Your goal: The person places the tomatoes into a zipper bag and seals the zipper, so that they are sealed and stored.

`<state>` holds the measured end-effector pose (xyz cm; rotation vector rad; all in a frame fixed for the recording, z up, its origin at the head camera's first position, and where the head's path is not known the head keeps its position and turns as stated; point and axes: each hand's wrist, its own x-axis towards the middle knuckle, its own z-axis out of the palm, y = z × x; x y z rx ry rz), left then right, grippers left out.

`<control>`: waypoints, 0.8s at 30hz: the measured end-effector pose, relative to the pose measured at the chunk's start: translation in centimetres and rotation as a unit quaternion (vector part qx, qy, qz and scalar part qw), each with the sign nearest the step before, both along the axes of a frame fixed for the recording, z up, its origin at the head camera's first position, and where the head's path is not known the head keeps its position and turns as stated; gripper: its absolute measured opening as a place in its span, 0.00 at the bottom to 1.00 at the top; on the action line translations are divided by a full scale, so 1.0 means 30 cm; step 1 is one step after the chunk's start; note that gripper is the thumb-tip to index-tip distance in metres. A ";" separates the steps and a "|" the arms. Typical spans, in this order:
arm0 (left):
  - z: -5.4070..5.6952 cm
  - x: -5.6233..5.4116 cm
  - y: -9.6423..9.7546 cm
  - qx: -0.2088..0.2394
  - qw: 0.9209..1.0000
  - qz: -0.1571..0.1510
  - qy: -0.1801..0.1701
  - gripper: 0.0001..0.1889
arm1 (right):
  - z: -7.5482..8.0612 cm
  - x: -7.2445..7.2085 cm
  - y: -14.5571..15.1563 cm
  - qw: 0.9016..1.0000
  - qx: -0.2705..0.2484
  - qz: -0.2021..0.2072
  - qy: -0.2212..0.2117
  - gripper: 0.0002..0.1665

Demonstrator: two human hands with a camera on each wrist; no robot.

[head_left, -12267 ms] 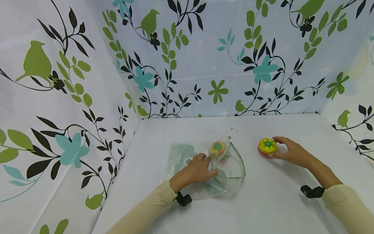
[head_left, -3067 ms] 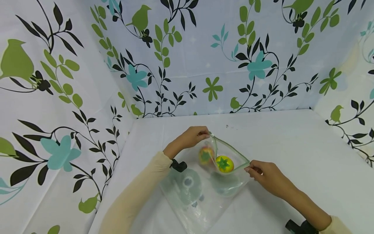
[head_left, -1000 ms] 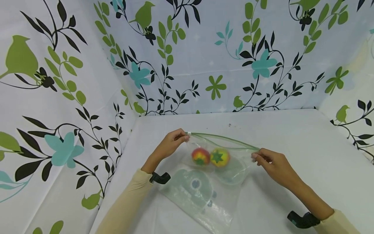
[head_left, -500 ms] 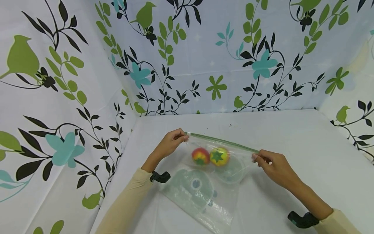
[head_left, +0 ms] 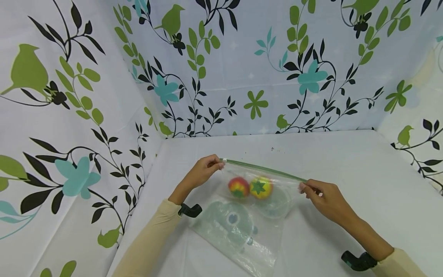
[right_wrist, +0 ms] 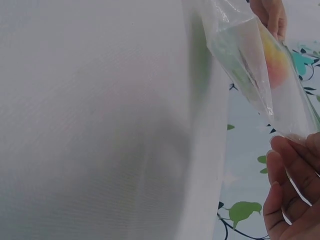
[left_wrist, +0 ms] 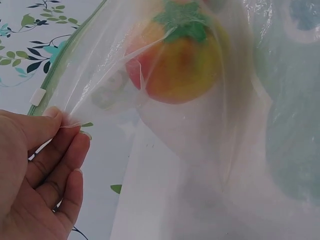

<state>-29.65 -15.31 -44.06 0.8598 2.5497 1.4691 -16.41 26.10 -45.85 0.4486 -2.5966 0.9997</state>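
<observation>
A clear zip bag (head_left: 266, 238) with a green zip strip (head_left: 263, 168) is stretched between both hands over the white table. Inside it, side by side near the top, are a red-and-yellow toy tomato (head_left: 238, 187) and a yellower toy tomato (head_left: 261, 187) with a green star-shaped top. My left hand (head_left: 207, 169) pinches the bag's left top corner, right beside the small white slider (left_wrist: 37, 97). The right top corner is pinched between the thumb and fingers of my right hand (head_left: 320, 198). Both edges of the mouth lie together in a straight line.
The white table (head_left: 346, 154) spreads around the bag, with small dark specks (head_left: 272, 149) toward its back edge. A patterned cloth (head_left: 225, 77) with leaves and birds hangs behind and at the sides. Pale green printed shapes (head_left: 232, 219) show through the bag's lower part.
Earlier my right hand held the yellower tomato outside the bag while my left rested on the bag. Later both tomatoes were inside, the mouth gaping; the edges have since come together, pulled straight.
</observation>
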 end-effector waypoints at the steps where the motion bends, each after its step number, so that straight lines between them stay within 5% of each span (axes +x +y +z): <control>1: 0.002 0.000 0.000 0.000 1.000 -0.003 -0.002 0.09 | 0.000 0.000 0.000 1.000 0.000 0.000 -0.002 0.10; 11: 0.045 -0.006 0.002 -0.049 0.999 -0.016 -0.007 0.08 | 0.002 -0.017 -0.004 1.000 -0.002 0.000 0.002 0.07; 24: 0.100 -0.010 0.022 -0.119 0.989 -0.033 0.086 0.04 | 0.041 -0.061 -0.048 0.999 0.013 0.033 0.014 0.18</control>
